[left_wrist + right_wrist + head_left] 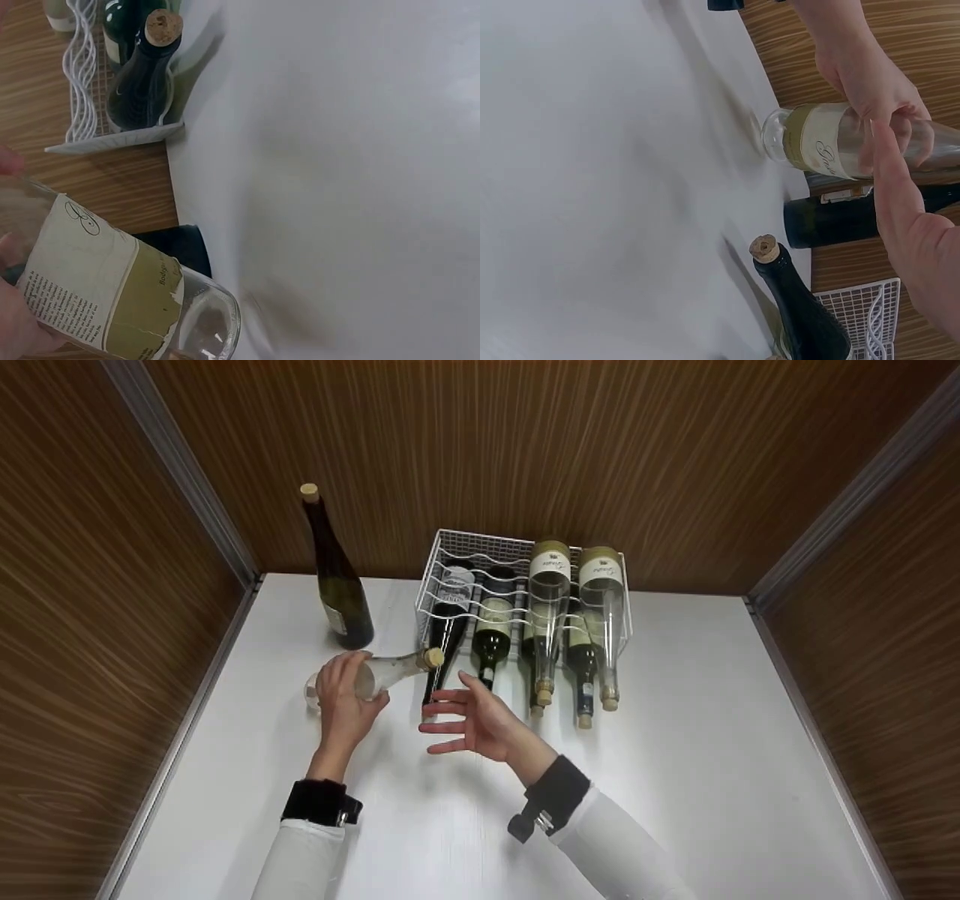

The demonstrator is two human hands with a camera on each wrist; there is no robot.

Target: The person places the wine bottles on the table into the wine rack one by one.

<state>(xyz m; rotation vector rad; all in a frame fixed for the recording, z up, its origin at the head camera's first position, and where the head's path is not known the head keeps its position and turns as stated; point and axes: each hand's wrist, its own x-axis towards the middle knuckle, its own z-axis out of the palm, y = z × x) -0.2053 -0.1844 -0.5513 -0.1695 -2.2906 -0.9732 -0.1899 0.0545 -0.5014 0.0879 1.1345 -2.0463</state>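
Note:
My left hand (343,709) grips a clear glass bottle (390,673) around its body, tilted over the white table with its corked neck toward the right. A cream and gold label (97,277) wraps the bottle in the left wrist view. To its right, my right hand (484,720) hovers with fingers spread, holding nothing, in front of the bottle rack. From the right wrist camera, the right hand (915,232) overlaps the view of the clear bottle (821,139); whether it touches the glass is hard to tell there, but the head view shows them apart.
A white wire rack (487,540) stands against the back wall. Several dark corked bottles lie in it, necks forward; two clear bottles (550,600) lie above them. One dark bottle (343,600) stands upright at the back left. Wood-grain panels (480,450) enclose the table.

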